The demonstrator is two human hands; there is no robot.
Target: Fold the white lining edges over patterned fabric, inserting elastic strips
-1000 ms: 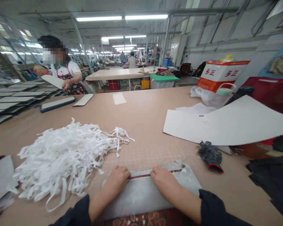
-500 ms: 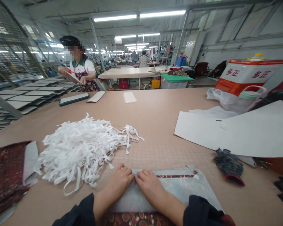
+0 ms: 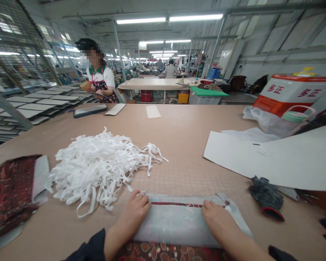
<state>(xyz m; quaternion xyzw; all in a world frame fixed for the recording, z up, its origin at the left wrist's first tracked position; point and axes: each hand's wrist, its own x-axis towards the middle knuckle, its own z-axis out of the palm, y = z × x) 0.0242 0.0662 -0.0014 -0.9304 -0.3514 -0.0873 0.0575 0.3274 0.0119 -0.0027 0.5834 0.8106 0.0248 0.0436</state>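
The left hand (image 3: 137, 210) and right hand (image 3: 217, 217) lie well apart, fingers loosely bent over the far edge of a grey-backed fabric piece (image 3: 176, 224) directly beneath them; whether either pinches it or only presses, I cannot tell. A narrow dark-red printed strip shows between the hands. Beyond and left of the left hand, a tangled heap of white tapes (image 3: 95, 166) crowds the tabletop (image 3: 179, 145), with a dark-red patterned fabric bundle (image 3: 13, 188) farther left. Right of the right hand lies a grey knit glove (image 3: 267, 197) with a red cuff; beyond it, a large white sheet (image 3: 274, 156) covers that side, a plastic bag (image 3: 263, 119) and an orange-and-white canister (image 3: 290, 90) behind. The fabric's near end and the sheet's right side are cut off; black items at far right and the co-worker's (image 3: 101, 78) hands are hard to make out.
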